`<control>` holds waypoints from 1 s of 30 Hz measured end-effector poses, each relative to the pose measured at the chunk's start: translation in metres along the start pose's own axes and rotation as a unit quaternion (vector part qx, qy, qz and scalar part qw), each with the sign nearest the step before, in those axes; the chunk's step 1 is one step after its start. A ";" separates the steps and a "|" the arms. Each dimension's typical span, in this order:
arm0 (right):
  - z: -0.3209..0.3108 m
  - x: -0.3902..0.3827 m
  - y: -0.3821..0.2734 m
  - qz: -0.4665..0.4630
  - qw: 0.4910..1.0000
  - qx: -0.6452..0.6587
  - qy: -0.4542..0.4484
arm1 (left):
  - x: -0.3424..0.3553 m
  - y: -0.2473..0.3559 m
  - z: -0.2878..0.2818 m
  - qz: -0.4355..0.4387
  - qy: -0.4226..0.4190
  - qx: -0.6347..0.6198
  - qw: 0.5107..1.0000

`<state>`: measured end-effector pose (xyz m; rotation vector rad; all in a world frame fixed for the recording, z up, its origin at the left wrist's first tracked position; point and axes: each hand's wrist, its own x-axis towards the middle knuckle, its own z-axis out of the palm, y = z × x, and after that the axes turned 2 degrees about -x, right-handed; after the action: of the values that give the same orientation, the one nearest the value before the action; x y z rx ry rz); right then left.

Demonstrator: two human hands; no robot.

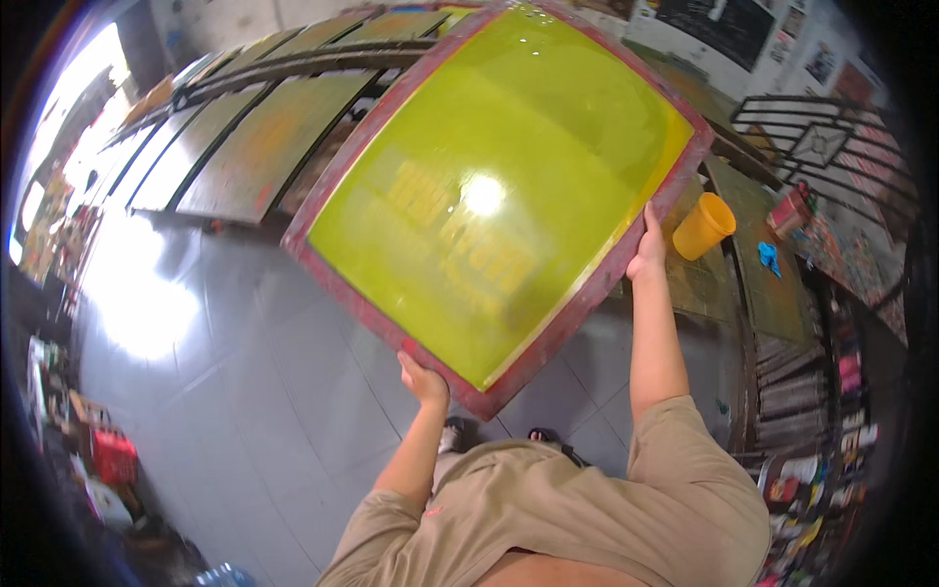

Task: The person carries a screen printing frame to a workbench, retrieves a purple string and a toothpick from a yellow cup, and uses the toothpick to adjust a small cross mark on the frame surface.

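A large screen printing frame (577,127) with a dark red border and yellow-green mesh is held up in front of me, turned at an angle. Faint lettering shows in the mesh, and a bright glare lies on it. My left hand (424,381) grips the border near its lowest corner, thumb on the upper face. My right hand (648,251) holds the right-hand border, its fingers partly hidden behind the frame. Just right of that hand, an orange plastic cup (704,227) stands on a worn table.
Long racks of flat printing boards (279,147) run along the far left. A blue crumpled scrap (769,258) and a red container (790,210) lie at the right, near a black metal railing (831,147). Grey floor tiles (264,391) stretch below; a red basket (114,456) sits at lower left.
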<state>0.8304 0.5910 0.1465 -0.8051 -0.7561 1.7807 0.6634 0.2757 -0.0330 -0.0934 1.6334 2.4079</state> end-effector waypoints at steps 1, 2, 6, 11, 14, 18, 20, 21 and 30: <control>0.006 -0.007 0.000 -0.024 0.999 -0.018 0.045 | 0.006 -0.009 -0.002 0.014 -0.013 0.003 1.000; 0.014 -0.017 0.006 -0.085 0.995 -0.029 0.044 | 0.012 -0.015 -0.006 -0.009 0.005 0.025 1.000; 0.042 -0.065 0.010 -0.200 0.979 -0.044 -0.022 | 0.027 -0.036 -0.018 -0.128 0.018 -0.017 0.991; 0.074 -0.135 0.000 -0.281 0.955 -0.059 -0.070 | 0.020 -0.038 -0.036 -0.369 -0.099 -0.175 0.907; 0.073 -0.177 -0.001 -0.328 0.938 -0.079 -0.079 | 0.008 -0.031 -0.045 -0.483 -0.181 -0.138 0.845; 0.042 -0.235 -0.014 -0.341 0.930 -0.122 -0.070 | -0.004 0.019 -0.047 -0.515 -0.425 0.183 0.721; 0.020 -0.270 -0.027 -0.352 0.922 -0.140 -0.077 | -0.013 0.077 -0.049 -0.419 -0.607 0.272 0.618; 0.008 -0.286 -0.036 -0.358 0.917 -0.161 -0.074 | -0.018 0.114 -0.047 -0.359 -0.684 0.260 0.580; -0.143 -0.442 -0.084 -0.362 0.851 -0.374 0.066 | -0.086 0.351 0.106 0.728 -0.432 0.211 0.488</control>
<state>1.1122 0.2179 0.2081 -0.9453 -1.4644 0.7149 0.6766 0.2372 0.3411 3.0118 1.6404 1.4928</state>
